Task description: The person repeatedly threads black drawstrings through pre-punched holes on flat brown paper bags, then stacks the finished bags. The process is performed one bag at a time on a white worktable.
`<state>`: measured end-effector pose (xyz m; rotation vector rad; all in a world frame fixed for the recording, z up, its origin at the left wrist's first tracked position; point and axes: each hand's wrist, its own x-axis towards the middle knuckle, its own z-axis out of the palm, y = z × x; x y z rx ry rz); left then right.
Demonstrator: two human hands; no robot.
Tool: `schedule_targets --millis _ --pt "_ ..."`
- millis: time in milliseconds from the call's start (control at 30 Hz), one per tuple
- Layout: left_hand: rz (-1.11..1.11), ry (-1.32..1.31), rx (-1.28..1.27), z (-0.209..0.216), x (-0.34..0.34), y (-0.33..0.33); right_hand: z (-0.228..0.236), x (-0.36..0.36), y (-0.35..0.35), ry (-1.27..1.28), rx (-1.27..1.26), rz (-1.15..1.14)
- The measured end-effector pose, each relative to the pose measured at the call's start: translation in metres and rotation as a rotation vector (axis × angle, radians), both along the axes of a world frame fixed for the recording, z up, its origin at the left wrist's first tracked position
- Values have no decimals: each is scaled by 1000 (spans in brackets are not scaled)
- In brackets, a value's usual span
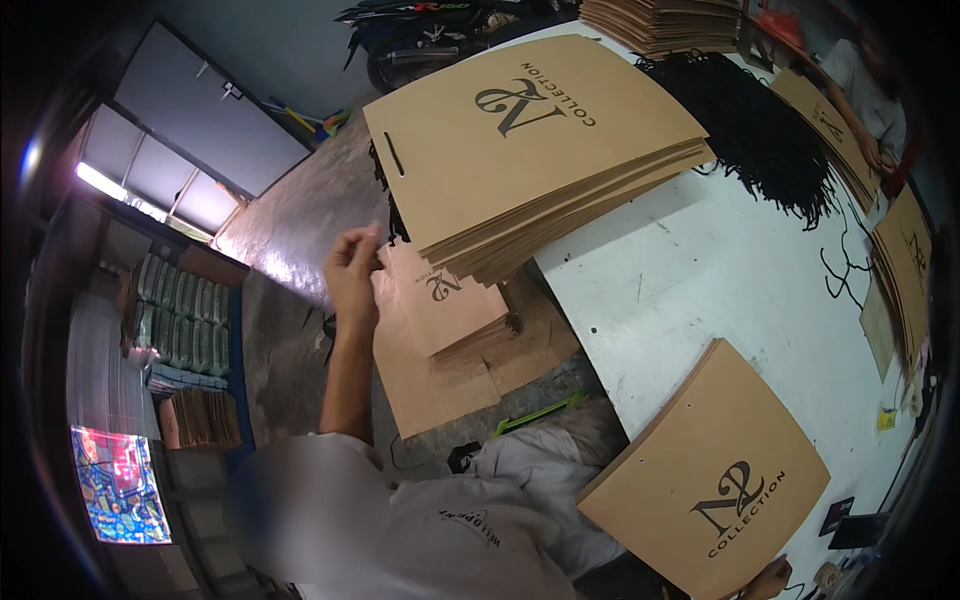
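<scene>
My left hand is raised beside the near left corner of a tall stack of flat brown paper bags. Its fingers are loosely bent and apart, and I see nothing in them. A short black cord runs across the top bag near its left edge, and more black cords hang from that side. Nearer to me, a lower stack of brown paper bags lies at the table's edge, with small holes in its top bag. My right hand shows only partly at that stack's lower right corner; its fingers are mostly hidden.
On the white table lies a heap of black cords. More bags are piled at the back. Another person's hand is at far right. Below the table edge, a smaller bag stack rests on brown paper.
</scene>
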<state>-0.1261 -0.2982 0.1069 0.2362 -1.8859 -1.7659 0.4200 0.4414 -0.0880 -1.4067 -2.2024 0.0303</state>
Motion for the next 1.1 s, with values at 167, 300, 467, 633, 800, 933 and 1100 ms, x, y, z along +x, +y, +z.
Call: schedule_targets --millis 167,300,467,633,800,933,1100 --pt "-161 -98 269 -10 -19 19 -2 6 6 152 -31 9" --pt "-215 -99 349 -17 -33 21 -5 16 -6 181 179 72" --pt "-256 -145 296 -20 -41 5 -11 33 -12 -48 308 -86" --pt "-153 -139 26 -4 -43 13 -20 67 6 -334 399 -24" --pt "-109 -190 -112 7 -44 8 -4 37 -19 0 202 -93" --pt "-65 -314 -441 14 -57 -2 3 26 -25 74 268 -74" --pt "5 -252 -709 26 -63 -15 -8 36 -13 -25 336 -101"
